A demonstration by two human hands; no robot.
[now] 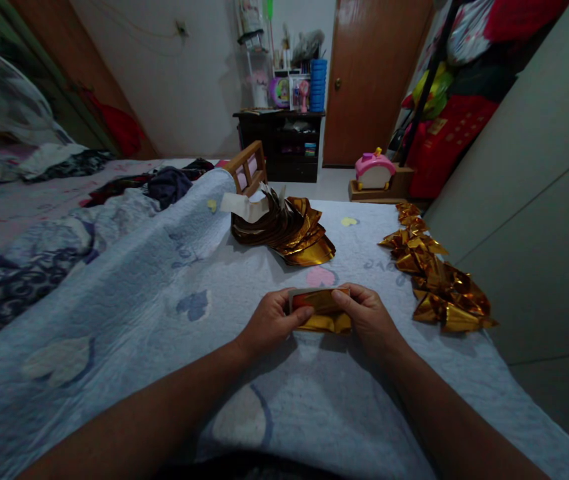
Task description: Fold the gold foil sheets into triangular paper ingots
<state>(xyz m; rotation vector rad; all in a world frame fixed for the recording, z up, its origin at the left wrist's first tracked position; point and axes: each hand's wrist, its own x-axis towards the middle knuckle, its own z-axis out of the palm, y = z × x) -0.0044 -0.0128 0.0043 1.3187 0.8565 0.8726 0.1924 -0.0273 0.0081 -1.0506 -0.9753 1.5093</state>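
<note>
A sheet of gold foil paper (322, 321), partly folded over, is held low above the bed between my two hands. My left hand (275, 318) pinches its left end, with the thumb lying on the gold face. At the opposite end my right hand (368, 313) grips the paper, thumb on top near the upper edge. The fingers behind the paper are mostly hidden. Beyond my hands lies a fanned stack of gold foil paper (284, 227). Several folded gold paper pieces (439, 283) are heaped along the bed's right side.
A pale blue quilt (174, 360) with heart prints covers the bed. Rumpled clothes (169, 185) lie to the left. A dark cabinet (282, 147) and a wooden door (374, 80) stand behind. To the right rises a pale smooth panel (539, 200), and a pink toy (374, 171) sits past the bed's end.
</note>
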